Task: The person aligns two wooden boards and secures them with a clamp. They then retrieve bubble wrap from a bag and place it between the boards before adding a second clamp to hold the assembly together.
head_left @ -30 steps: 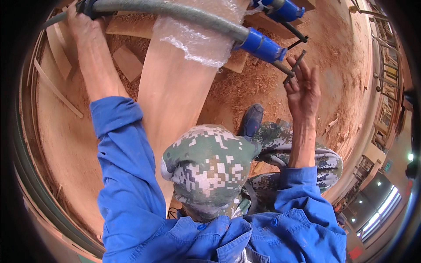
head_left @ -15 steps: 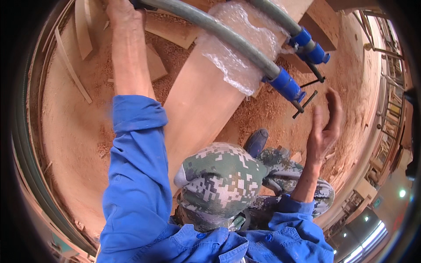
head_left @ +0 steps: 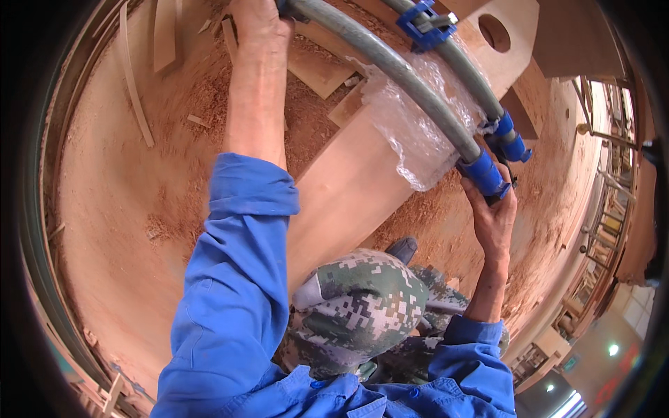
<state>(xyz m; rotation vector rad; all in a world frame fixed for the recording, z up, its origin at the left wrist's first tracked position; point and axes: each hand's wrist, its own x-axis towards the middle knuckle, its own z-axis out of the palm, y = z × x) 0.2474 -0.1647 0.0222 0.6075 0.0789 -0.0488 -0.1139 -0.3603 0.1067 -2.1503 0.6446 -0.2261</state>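
Observation:
A grey pipe clamp (head_left: pixel 394 66) with blue fittings spans a pale wooden board (head_left: pixel 348 184), over crumpled clear plastic wrap (head_left: pixel 411 111). At its upper-left dark end is my left hand (head_left: pixel 259 19), closed on it, with the fingers largely cut off by the picture's top edge. My right hand (head_left: pixel 496 212) closes around the blue screw end at the other side, its thumb against the near face. The screw handle is mostly hidden by that hand. A second pipe clamp (head_left: pixel 470 73) lies beyond, roughly parallel, with a blue sliding piece (head_left: pixel 426 24) on its pipe.
The board's far end has a round hole (head_left: pixel 494 33). Wood shavings (head_left: pixel 188 146) and offcuts (head_left: pixel 317 66) litter the floor. Thin strips (head_left: pixel 134 83) lie at the left. My camouflage-clad knee (head_left: pixel 369 292) is beside the board's near end. Wooden frames (head_left: pixel 606 223) stand along the right.
My right hand has moved up and left from open air and now grips the clamp's blue screw end. The view has shifted, so the board and clamps sit further right and lower.

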